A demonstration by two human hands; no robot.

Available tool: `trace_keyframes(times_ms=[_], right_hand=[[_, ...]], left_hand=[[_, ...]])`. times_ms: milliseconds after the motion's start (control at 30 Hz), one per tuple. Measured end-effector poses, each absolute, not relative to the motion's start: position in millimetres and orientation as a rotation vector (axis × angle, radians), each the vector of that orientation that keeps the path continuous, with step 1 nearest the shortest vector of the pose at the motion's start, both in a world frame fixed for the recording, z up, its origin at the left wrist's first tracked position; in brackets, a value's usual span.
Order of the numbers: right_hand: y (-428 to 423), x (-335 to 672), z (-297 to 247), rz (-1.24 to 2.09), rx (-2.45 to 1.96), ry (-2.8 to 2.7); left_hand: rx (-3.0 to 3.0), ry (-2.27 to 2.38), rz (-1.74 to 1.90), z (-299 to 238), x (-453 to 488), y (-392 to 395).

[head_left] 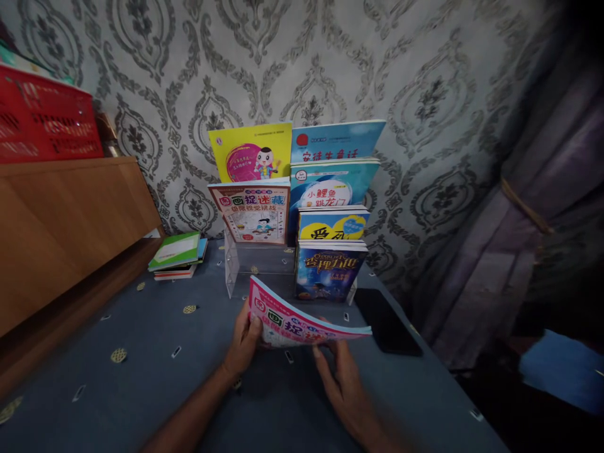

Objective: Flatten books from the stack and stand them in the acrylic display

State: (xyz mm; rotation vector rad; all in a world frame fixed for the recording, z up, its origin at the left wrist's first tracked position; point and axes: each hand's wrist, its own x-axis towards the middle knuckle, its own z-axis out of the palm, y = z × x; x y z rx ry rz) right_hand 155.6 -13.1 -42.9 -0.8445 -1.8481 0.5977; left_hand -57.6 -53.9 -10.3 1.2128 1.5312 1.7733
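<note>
A thin pink picture book (292, 324) is tilted above the table in front of me, its cover bowed. My left hand (245, 340) grips its left edge, thumb on the cover and the other fingers behind. Under the lower right edge, my right hand (340, 371) supports it, with some fingers hidden behind the pages. Just beyond is a clear tiered book stand (259, 270). Its left side bears a yellow book (250, 148) and a brown-covered picture book (257, 217). On the right side are two light-blue books (340, 135), a blue-and-yellow book (333, 225) and a dark-blue book (330, 274).
A small pile of books (177, 251) lies on the blue patterned tablecloth (155, 377) at the left. Right of the stand lies a flat black object (389, 324). A wooden cabinet (70, 233) with a red basket (47, 116) borders the left; a curtain (500, 239) hangs right.
</note>
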Motion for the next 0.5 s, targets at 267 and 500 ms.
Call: trace_keyframes(times_ms=[267,500], right_hand=[[-12,154,-44,0.611,-0.823,-1.858],[-12,152,-42,0.554,-0.803,-1.848]], left_hand=[[1.321,1.569,1.751,-7,-64,-53],[1.585,1.779,1.545,26,-73,-66]])
